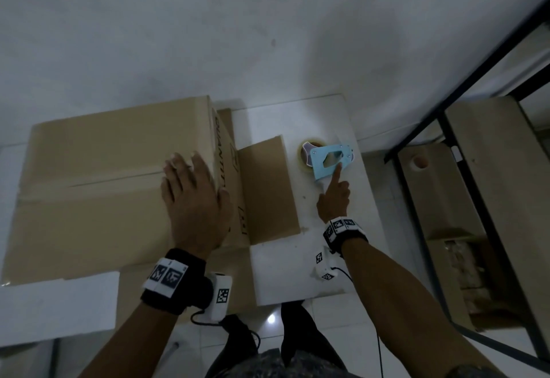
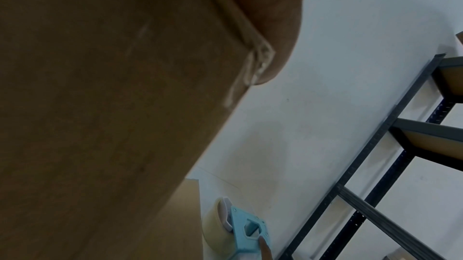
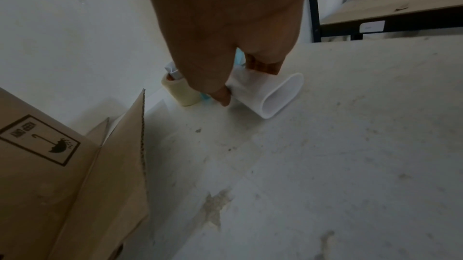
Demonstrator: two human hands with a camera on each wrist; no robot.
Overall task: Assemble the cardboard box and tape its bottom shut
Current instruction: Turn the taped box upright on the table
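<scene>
Brown cardboard box upturned, flaps folded; blue tape dispenser lies beside it.

The left hand lay flat, palm down, its fingers straight and spread, pointing far, the thumb set apart to the right. Its forearm rose from the near edge, a black band with white marker tags round the wrist. The right hand reached farther to the right, index finger stretched straight ahead, while the thumb and the other fingers curled into a grip. Its forearm ran in from the near right, with a like band round the wrist.
</scene>
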